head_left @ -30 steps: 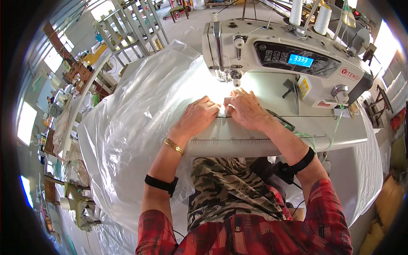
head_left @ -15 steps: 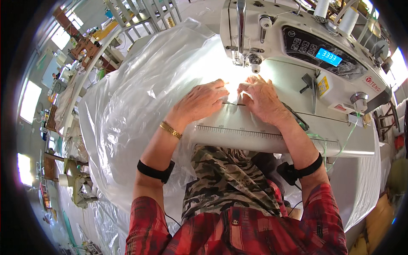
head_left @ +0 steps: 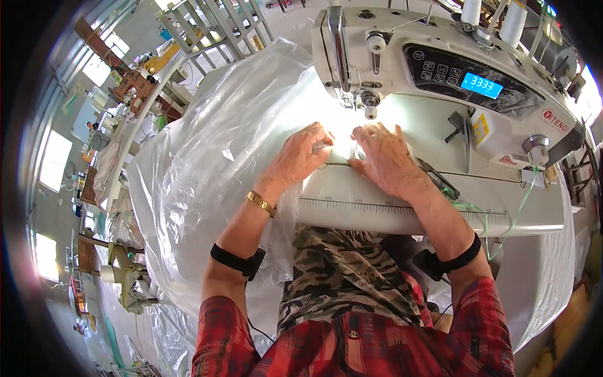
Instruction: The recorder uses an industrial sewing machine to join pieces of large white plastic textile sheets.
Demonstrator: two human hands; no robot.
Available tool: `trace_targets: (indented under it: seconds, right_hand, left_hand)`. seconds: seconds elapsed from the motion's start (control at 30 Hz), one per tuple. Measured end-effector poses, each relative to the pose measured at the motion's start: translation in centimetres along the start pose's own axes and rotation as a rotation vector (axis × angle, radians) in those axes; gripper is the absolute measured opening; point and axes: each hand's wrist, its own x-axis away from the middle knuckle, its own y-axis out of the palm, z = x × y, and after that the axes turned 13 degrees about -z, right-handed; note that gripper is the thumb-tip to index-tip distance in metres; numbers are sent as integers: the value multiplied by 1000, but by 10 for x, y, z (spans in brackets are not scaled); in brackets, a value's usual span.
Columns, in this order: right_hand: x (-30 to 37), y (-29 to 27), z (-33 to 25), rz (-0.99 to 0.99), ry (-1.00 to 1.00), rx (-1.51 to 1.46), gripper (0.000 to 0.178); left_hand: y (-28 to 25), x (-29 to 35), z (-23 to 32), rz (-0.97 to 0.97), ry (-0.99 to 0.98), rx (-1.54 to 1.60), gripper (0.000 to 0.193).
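Observation:
Under the needle area of a white sewing machine, both my hands work in strong lamp glare. My left hand is left of the needle, its fingers curled together round a small pale edge too washed out to name. To the right, my right hand lies on the machine bed with fingers stretched and spread, just below the presser foot area. A thin whitish strip shows between its thumb and forefinger. Glare hides whatever lies between the two hands. A large clear plastic sheet spreads over the table beside my left forearm.
A ruler scale runs along the table's front edge. Right of my right hand lie a dark slim hand tool and loose green thread. White thread cones stand on top of the machine. A metal rack is at the far left.
The whole view has shifted slightly. My right hand's fingers have spread and flattened. My left hand stays curled, a little farther from the needle.

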Motion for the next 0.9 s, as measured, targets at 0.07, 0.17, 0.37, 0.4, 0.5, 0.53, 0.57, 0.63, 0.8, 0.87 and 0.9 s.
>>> trace_targets:
  seconds: [0.07,0.17,0.37,0.4,0.5,0.53,0.57,0.63,0.8,0.87,0.9]
  right_hand:
    - [-1,2,-1,-37,30,111,36]
    - [-1,3,-3,-11,17,146,35]
    - [-1,1,-7,47,64,-16,31]
    - [-1,0,-7,35,76,-8,31]
    - [-2,0,-6,-44,67,-81,29]
    - [-2,0,-6,-42,48,-71,29]
    - [-3,0,-6,-39,31,-60,29]
    - [-3,1,-7,-6,32,-51,26]
    - [1,-1,-9,-27,3,-16,21]
    - [2,-2,-9,-9,-19,-36,18]
    - [3,-2,-9,-15,-10,-36,18]
  left_hand:
    - [1,0,1,20,-1,19,14]
    - [3,3,5,24,-56,60,15]
    - [7,6,13,39,-1,70,22]
    - [7,7,14,42,3,70,22]
    - [9,8,15,30,-14,79,23]
    - [10,8,16,49,0,70,21]
    - [10,8,17,67,14,60,19]
    - [11,8,18,61,26,6,18]
    - [12,9,21,88,58,-83,15]
    - [12,9,21,121,95,-126,20]
    - [12,9,21,119,97,-124,20]
